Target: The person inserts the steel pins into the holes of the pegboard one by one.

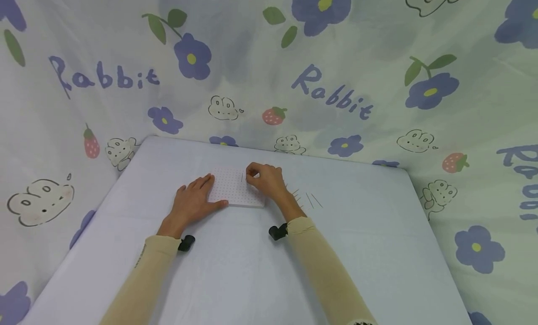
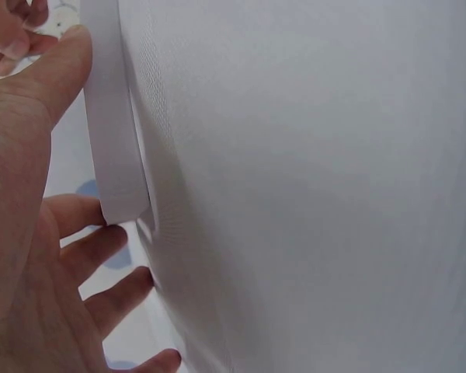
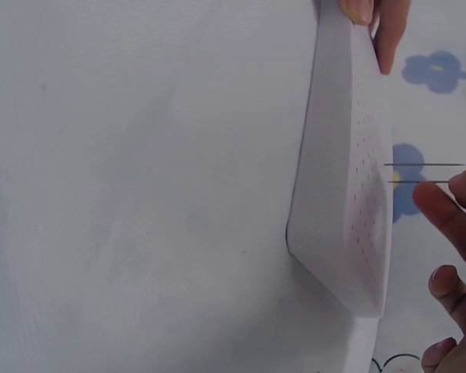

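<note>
A white board [image 1: 235,192] dotted with rows of small holes lies flat on the table. My left hand [image 1: 191,202] rests at its left side, fingers spread along the left edge and the thumb [image 2: 66,66] against the front edge. Over the board's right part, my right hand [image 1: 266,178] pinches a thin metal pin [image 3: 419,182] between thumb and forefinger. This pin stands upright, its lower end at the holed surface. Right beside it, a second thin pin [image 3: 423,164] stands upright in the board, with no fingers on it.
Several loose thin pins [image 1: 310,201] lie on the white tablecloth [image 1: 365,250] right of the board, some partly hidden by my right wrist. A patterned cloth [image 1: 252,73] with flowers and rabbits hangs behind the table. Both forearms reach in from the front.
</note>
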Motion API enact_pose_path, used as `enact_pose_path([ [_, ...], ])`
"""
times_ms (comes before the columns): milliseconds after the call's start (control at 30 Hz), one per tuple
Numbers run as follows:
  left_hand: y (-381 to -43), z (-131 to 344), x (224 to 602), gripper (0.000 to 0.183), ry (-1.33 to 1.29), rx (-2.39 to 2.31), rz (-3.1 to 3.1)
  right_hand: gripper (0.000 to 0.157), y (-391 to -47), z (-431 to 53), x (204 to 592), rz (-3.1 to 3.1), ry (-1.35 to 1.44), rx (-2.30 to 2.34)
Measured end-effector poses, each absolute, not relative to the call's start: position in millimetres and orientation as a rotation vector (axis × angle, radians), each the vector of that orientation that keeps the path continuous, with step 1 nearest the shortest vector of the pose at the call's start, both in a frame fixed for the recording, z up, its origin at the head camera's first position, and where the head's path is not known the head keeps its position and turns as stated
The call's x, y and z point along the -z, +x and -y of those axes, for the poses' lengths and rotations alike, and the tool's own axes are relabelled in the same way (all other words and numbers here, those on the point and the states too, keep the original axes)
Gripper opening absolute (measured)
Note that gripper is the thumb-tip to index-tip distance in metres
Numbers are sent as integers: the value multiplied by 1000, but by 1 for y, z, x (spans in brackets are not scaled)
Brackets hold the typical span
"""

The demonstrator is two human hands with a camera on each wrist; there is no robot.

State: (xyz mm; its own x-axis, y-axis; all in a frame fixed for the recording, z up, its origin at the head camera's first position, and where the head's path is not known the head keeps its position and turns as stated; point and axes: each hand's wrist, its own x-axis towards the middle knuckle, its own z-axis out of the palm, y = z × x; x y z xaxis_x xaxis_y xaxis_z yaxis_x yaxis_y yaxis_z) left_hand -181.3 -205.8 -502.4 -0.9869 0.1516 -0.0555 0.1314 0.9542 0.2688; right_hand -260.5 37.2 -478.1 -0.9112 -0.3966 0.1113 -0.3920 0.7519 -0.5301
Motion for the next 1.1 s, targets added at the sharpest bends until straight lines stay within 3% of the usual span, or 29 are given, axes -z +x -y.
enact_pose_path([
  [833, -181, 207, 501, 104, 220, -422, -3033, 8, -259, -30, 485, -2973, -637, 761],
  [1100, -181, 206, 504, 104, 226, -421, -3044, 15, -254, -38, 484, -2912, -546, 833],
])
